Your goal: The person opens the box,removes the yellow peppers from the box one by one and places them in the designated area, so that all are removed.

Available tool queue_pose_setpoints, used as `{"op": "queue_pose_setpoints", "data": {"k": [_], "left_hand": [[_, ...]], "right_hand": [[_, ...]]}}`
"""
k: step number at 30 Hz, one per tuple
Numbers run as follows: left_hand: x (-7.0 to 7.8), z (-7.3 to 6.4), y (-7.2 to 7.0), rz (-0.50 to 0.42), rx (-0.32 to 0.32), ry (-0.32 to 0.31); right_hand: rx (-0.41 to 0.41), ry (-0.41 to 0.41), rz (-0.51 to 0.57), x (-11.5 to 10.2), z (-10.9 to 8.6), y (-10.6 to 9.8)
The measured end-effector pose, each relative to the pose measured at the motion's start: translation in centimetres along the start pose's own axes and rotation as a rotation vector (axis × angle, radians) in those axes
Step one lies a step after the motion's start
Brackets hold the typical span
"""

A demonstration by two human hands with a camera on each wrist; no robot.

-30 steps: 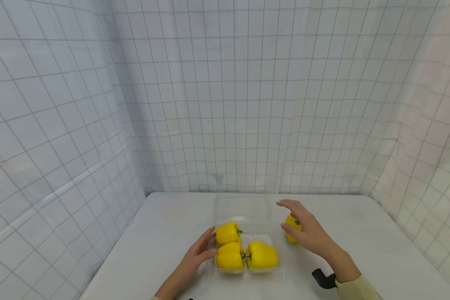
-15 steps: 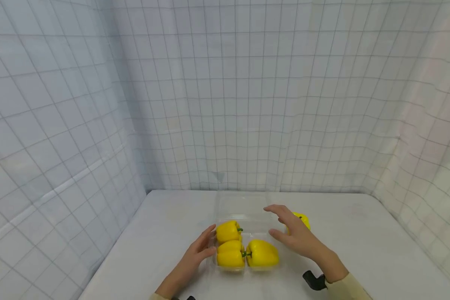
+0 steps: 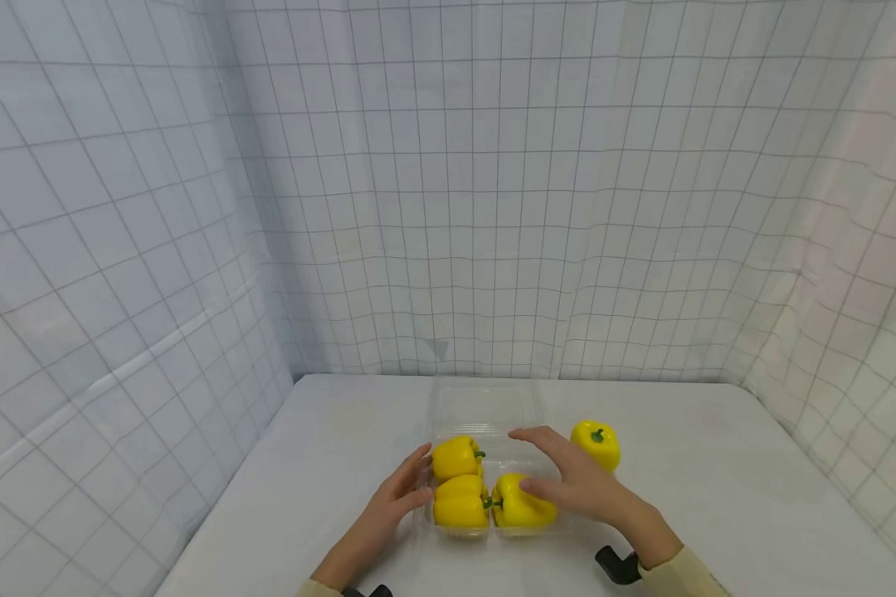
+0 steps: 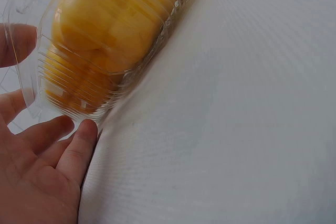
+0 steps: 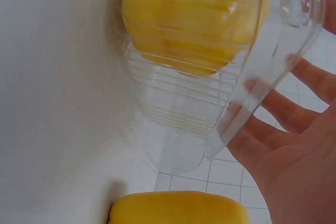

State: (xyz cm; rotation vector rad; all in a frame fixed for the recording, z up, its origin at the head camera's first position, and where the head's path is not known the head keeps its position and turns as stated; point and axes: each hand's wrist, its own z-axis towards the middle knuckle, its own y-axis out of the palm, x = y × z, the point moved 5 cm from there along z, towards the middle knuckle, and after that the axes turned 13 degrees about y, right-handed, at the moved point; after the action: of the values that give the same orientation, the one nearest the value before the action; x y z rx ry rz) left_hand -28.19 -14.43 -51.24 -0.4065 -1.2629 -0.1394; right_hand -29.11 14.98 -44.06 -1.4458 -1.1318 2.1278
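A clear plastic clamshell box stands open in front of me. Two yellow bell peppers lie along its left side, a back one and a front one; another yellow bell pepper fills the front right. My left hand rests at the box's left wall, fingers spread and loose; in the left wrist view its fingertips are right at the ribbed wall. My right hand hangs over the right side with relaxed fingers, holding nothing. Its thumb overlaps the front right pepper in the head view.
One loose yellow bell pepper sits on the white table, right of the box, stem up. The box's transparent lid is folded back flat behind it. Gridded white curtains enclose the table at the back and sides.
My right hand has moved left from beside the loose pepper to over the box. That pepper has shifted slightly right, its stem now turned up. The left hand has hardly moved.
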Motion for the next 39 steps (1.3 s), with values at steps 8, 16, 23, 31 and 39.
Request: {"op": "queue_pose_setpoints", "data": {"k": [8, 16, 23, 31, 39], "left_hand": [[0.3, 0.0, 0.0, 0.01, 0.006, -0.015], [0.3, -0.2, 0.0, 0.009, 0.004, -0.02], [0.4, 0.1, 0.0, 0.022, 0.002, -0.014], [0.6, 0.0, 0.1, 0.034, 0.003, -0.009], [0.5, 0.1, 0.1, 0.027, -0.002, -0.004]], "right_hand": [[-0.086, 0.018, -0.054, -0.5, 0.0, 1.2], [-0.109, 0.016, -0.045, -0.3, 0.0, 1.6], [-0.112, -0.036, -0.055, -0.5, 0.1, 1.7], [-0.131, -0.034, -0.095, -0.7, 0.1, 2.1], [-0.12, -0.007, -0.165, -0.7, 0.1, 2.4]]}}
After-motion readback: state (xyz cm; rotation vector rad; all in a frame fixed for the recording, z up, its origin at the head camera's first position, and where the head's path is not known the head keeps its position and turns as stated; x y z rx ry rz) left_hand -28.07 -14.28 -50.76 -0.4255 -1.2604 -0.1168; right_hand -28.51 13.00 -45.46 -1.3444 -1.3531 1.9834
